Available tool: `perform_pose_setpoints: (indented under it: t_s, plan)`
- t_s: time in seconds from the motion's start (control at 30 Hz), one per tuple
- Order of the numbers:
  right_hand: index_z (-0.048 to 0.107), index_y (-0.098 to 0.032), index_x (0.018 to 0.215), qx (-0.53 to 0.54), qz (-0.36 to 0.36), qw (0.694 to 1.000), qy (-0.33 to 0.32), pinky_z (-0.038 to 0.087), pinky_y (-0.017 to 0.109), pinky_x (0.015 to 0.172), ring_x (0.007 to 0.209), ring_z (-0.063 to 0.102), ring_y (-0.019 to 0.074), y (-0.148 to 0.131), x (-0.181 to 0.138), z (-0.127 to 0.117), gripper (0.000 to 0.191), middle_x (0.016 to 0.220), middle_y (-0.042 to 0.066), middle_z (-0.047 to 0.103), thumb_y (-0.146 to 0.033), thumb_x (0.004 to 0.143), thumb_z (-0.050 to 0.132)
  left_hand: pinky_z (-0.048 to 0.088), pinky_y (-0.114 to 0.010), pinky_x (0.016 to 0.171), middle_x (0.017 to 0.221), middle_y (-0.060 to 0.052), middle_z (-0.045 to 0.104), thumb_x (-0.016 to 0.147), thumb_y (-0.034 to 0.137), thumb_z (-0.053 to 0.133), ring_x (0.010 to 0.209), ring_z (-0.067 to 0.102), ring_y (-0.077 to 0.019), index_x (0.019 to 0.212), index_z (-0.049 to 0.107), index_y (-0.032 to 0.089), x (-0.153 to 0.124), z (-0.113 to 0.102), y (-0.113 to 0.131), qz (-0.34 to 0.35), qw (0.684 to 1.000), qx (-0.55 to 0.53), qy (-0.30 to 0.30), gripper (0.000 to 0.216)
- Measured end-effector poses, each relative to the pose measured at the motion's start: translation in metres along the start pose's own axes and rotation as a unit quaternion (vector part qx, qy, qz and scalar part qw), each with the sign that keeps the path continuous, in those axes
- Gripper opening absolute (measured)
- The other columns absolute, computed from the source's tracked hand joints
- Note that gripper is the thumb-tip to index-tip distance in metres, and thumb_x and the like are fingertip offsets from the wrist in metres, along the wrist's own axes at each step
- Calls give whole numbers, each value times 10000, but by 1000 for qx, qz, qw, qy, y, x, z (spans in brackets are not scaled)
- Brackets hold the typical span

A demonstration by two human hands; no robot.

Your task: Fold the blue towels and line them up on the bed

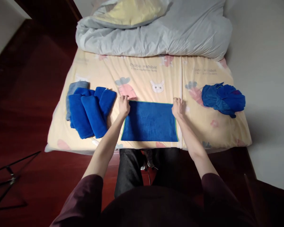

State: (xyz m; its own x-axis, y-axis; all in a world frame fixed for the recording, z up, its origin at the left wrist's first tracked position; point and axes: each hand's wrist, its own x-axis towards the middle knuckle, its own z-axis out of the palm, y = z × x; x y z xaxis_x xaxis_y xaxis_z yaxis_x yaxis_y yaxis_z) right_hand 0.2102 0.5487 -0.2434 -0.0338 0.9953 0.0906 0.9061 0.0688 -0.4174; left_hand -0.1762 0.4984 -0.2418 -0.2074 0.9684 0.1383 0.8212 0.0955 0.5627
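Observation:
A blue towel (149, 121) lies flat on the cream cartoon-print mattress (156, 75), spread as a rectangle in front of me. My left hand (123, 105) pinches its far left corner with curled fingers. My right hand (178, 107) grips the far right corner the same way. Both hands rest on the mattress at the towel's far edge.
Several folded blue towels (91, 110) lie in a row at the left, on a grey cloth. A crumpled pile of blue towels (223, 98) sits at the right. A bunched grey duvet (153, 28) covers the far end. Dark red floor lies left; a black stand (9, 179) is there.

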Motion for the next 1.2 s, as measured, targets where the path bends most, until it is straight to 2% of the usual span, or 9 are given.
perform_pose_setpoints:
  t_s: [0.07, 0.17, 0.4, 0.53, 0.63, 0.7, 0.93, 1.1, 1.2]
  plan:
    - [521, -153, 1590, -3, -74, 997, -13, 279, 574, 1311, 1596, 341, 367, -26, -29, 13, 556, 1679, 179, 457, -274, 1048, 551, 303, -526, 1304, 1630, -177, 523, 1040, 316, 466, 1560, 417, -336, 1502, 598, 148, -25, 17, 21, 76, 997, 4, -18, 509]
    - [431, -184, 1667, 0, -180, 978, -105, 133, 524, 1381, 1673, 209, 296, -43, -67, 30, 609, 1784, 98, 304, -403, 1100, 464, 133, -530, 1372, 1742, -140, 382, 1043, 447, 486, 1664, 238, -327, 1593, 524, 158, -56, 37, 30, 140, 985, -5, -105, 622]
    - [336, -79, 1700, -15, -50, 996, -75, 66, 536, 1387, 1687, 186, 266, 5, -57, 17, 672, 1785, 159, 269, -412, 1116, 366, 70, -497, 1390, 1782, -147, 280, 1060, 531, 418, 1691, 158, -283, 1666, 416, 115, -48, 31, -2, 57, 995, -12, -76, 735]
    - [340, -30, 1687, -39, -36, 998, -38, -23, 604, 1372, 1703, 92, 301, -34, -65, 21, 657, 1784, 176, 257, -344, 1110, 343, 37, -535, 1390, 1777, -171, 276, 1063, 486, 412, 1696, 116, -304, 1668, 403, 83, -58, 46, 36, 54, 997, -12, -56, 727]
    - [326, -80, 1708, -23, -121, 990, -72, 4, 544, 1391, 1705, 88, 266, -73, -99, 36, 657, 1791, 129, 256, -359, 1113, 347, 54, -537, 1391, 1783, -145, 266, 1066, 435, 394, 1695, 115, -296, 1673, 412, 112, -91, 64, 68, 110, 989, -19, -92, 688]
    - [315, -108, 1718, -7, -160, 981, -109, 55, 486, 1401, 1698, 144, 237, -77, -122, 41, 657, 1788, 106, 270, -374, 1119, 341, 64, -532, 1392, 1786, -129, 263, 1071, 421, 380, 1693, 127, -290, 1675, 416, 130, -113, 64, 69, 120, 987, -24, -109, 671]
    - [292, -56, 1713, -3, -32, 997, -69, 39, 570, 1388, 1694, 163, 278, -29, -136, 13, 661, 1780, 164, 268, -324, 1109, 314, 38, -571, 1388, 1803, -142, 187, 1071, 432, 391, 1700, 64, -300, 1700, 349, 112, -131, 18, 18, 33, 996, -11, -80, 707]
    - [306, -50, 1709, -3, -96, 989, -111, 13, 532, 1396, 1704, 95, 263, -79, -168, 28, 659, 1802, 136, 201, -321, 1108, 304, 38, -515, 1397, 1795, -117, 230, 1076, 375, 353, 1696, 96, -262, 1698, 371, 132, -165, 43, 67, 111, 987, -20, -114, 668]
    - [281, -104, 1727, -6, -129, 985, -117, 59, 486, 1400, 1696, 152, 225, -74, -196, 31, 658, 1797, 104, 239, -367, 1124, 302, 70, -513, 1396, 1791, -105, 247, 1079, 358, 342, 1691, 142, -258, 1707, 358, 156, -196, 48, 71, 119, 985, -22, -120, 660]
